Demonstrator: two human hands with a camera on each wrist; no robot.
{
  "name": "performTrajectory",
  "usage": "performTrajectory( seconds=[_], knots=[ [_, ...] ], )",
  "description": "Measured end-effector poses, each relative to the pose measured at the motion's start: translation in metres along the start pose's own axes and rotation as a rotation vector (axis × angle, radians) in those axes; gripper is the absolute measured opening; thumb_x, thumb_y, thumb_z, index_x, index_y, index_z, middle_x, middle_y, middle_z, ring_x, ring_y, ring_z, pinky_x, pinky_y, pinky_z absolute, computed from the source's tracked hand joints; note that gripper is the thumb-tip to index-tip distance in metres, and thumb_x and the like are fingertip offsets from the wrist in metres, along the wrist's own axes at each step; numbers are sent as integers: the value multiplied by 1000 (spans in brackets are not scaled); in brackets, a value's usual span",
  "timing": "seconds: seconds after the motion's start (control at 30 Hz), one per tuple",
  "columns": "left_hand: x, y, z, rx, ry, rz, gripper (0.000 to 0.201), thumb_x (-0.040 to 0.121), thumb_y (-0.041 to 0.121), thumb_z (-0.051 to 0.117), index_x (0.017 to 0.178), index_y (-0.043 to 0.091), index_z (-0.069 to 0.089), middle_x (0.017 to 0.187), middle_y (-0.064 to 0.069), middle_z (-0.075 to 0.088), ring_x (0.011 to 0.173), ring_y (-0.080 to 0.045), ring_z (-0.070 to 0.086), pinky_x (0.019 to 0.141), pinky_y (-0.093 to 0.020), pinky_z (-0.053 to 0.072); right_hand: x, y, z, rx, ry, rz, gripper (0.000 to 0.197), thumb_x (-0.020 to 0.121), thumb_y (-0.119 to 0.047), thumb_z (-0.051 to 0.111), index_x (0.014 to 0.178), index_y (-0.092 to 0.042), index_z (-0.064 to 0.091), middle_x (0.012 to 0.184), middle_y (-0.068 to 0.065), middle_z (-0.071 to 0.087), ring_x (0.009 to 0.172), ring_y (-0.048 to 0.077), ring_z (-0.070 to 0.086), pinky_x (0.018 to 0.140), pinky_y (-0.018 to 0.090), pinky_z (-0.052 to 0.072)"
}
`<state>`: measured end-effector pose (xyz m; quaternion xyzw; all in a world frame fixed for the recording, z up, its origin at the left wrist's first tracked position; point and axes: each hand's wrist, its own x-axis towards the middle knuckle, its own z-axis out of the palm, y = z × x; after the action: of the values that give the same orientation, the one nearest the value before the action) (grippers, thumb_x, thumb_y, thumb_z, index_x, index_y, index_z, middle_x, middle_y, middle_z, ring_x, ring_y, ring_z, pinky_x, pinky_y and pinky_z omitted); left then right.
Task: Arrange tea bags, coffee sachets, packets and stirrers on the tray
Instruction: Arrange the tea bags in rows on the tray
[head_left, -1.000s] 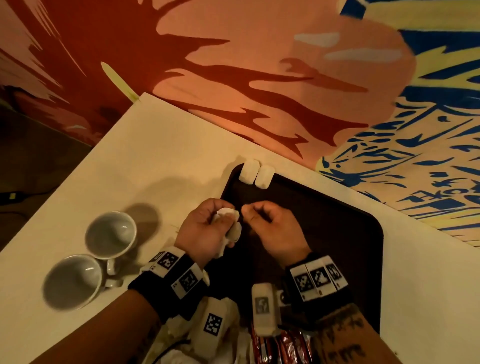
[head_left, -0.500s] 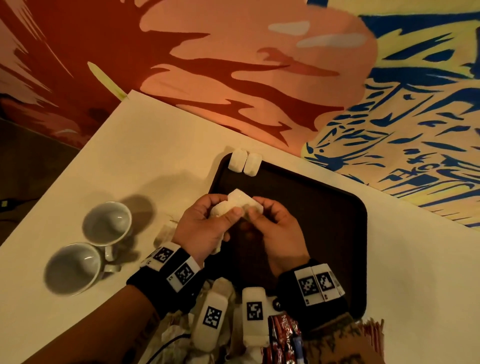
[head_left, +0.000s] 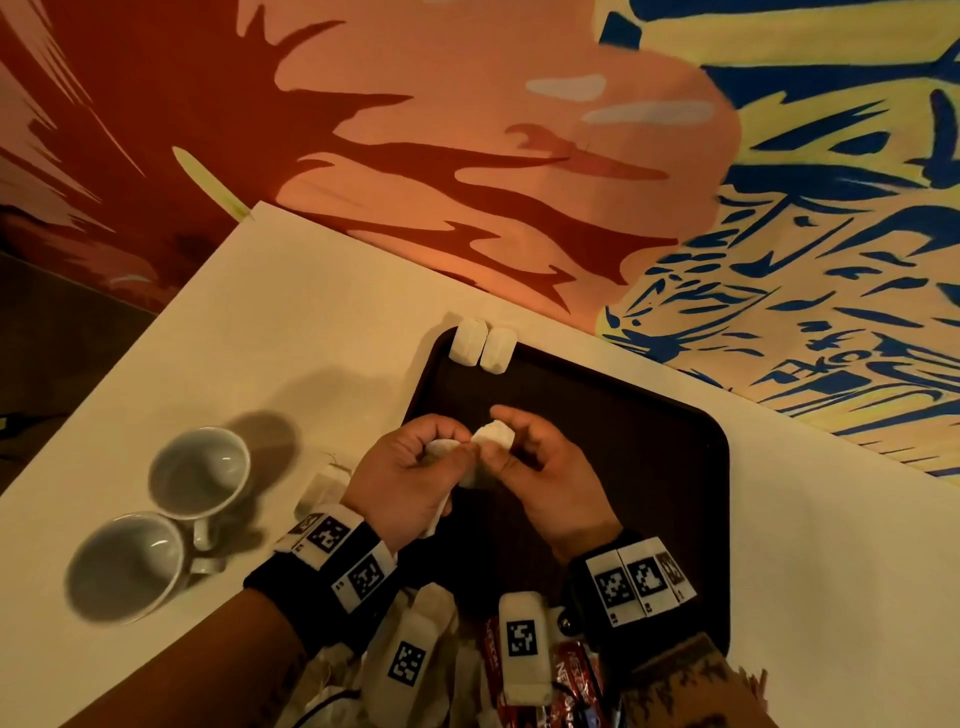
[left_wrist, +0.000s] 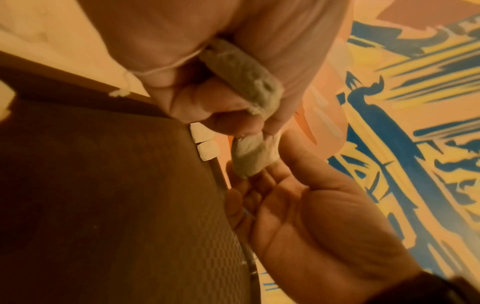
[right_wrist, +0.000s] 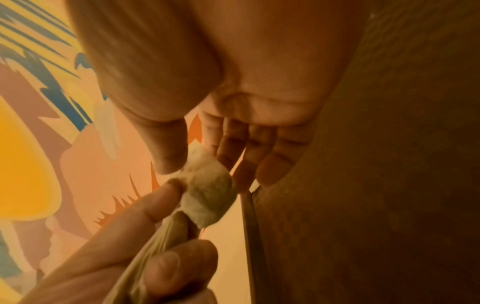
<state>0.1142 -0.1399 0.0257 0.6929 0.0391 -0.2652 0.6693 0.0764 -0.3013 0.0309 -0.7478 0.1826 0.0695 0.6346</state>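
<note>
A dark brown tray lies on the pale table, with two white tea bags side by side at its far left corner. My left hand hovers over the tray's left part and grips a small bunch of tea bags. My right hand meets it and pinches one tea bag between thumb and forefinger. In the right wrist view that tea bag sits between my right thumb and the left fingertips. A string hangs from the bunch.
Two white cups stand on the table left of the tray, a loose tea bag beside them. Red coffee sachets and more tea bags lie at the near edge under my wrists.
A second ago my hands were slightly apart, and only the left one held tea bags. They have since come together, and my right hand now pinches one tea bag at the left fingertips.
</note>
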Motion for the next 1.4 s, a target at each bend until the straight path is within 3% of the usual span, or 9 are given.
performTrajectory(
  seconds=[0.17,0.27,0.33,0.43,0.63,0.9,1.1,1.27,1.4],
  knots=[
    [11,-5,-1,82,55,-38,13,92,24,67,80,25,68,55,-4,60,45,-16,51,42,-24,41,27,-1,-12,-221,-131,-3,7,89,-18,73,95,-22,73,92,-2,75,87,10,71,81,28,58],
    [17,-8,-6,32,136,-103,9,94,26,64,86,23,69,74,-2,73,48,-15,54,44,-26,44,58,1,-21,-451,-83,19,4,91,-26,70,94,-24,70,89,-6,72,82,6,67,69,16,50],
    [17,-8,-9,-31,162,-194,11,94,28,63,89,19,69,72,0,72,51,-16,54,47,-26,44,79,4,-28,-573,-11,71,4,92,-31,67,92,-27,66,89,-8,69,79,7,64,62,16,44],
    [20,-9,-12,-133,182,-281,9,87,20,65,84,12,66,61,-6,59,53,-22,48,51,-29,39,116,9,-38,-752,22,122,8,92,-33,64,95,-26,65,96,-4,68,89,15,63,72,26,44],
    [22,-10,-18,-153,194,-291,17,88,20,64,87,4,59,62,-10,50,49,-20,41,47,-25,33,149,5,-43,-908,104,92,18,92,-29,62,106,-19,67,111,5,69,95,23,60,77,26,41],
    [24,-10,-19,-156,225,-272,18,92,29,63,88,12,66,71,-8,60,54,-22,51,54,-32,42,167,3,-44,-936,181,137,27,94,-32,61,116,-19,69,118,7,69,109,27,63,88,30,46],
    [22,-9,-18,-147,212,-222,18,96,25,59,93,8,62,74,-8,63,49,-17,49,45,-25,40,169,2,-47,-906,186,165,28,91,-31,66,116,-17,66,116,7,68,105,26,63,80,25,39],
    [19,-2,-16,-184,198,-227,12,91,20,61,85,9,59,70,-12,54,48,-20,45,40,-21,33,149,-5,-48,-722,333,111,46,89,-30,71,130,-18,55,125,6,58,106,21,60,90,30,47],
    [13,4,-10,-186,183,-189,10,90,20,66,88,10,62,59,-10,49,39,-13,43,37,-20,33,99,-20,-27,-519,243,31,25,93,-34,67,115,-24,63,102,-9,63,93,10,62,71,18,43]
  ],
)
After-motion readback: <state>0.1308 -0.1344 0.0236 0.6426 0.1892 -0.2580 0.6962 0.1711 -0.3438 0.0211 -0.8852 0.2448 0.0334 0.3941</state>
